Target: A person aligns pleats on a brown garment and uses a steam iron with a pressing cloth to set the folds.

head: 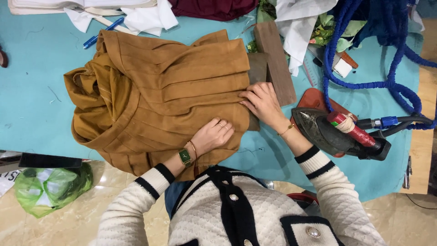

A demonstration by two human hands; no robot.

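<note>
Both of our hands lie flat and open on the mustard pleated garment (pixel 154 95), gripping nothing: the left hand (pixel 213 135) presses its near hem, the right hand (pixel 261 102) pins the pleat edge just beyond. We judge the cloth light, soft and limp, apt to lose its folds, so it is best held by flat palms on the pleats. It is spread on the turquoise table (pixel 36 91), with the iron (pixel 334 132) resting to the right and a wooden block (pixel 274 61) farther off
</note>
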